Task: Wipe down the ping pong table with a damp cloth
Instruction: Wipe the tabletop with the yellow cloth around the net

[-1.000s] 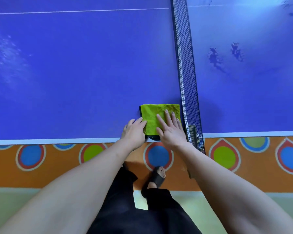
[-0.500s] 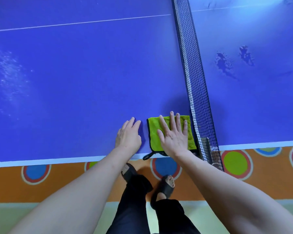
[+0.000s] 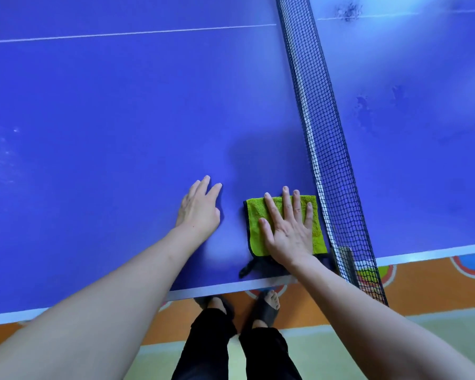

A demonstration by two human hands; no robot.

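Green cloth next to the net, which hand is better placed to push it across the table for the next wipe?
The right hand. It lies flat on the green cloth beside the net, fingers spread. The left hand rests on bare blue table, apart from the cloth.

My right hand lies flat on the cloth, hard against the net, which walls off the right half of the table along its whole depth. Far and left of the cloth the blue top lies open, with only my left hand flat on it, just left of the cloth with a gap between. Near me the table edge ends the room.
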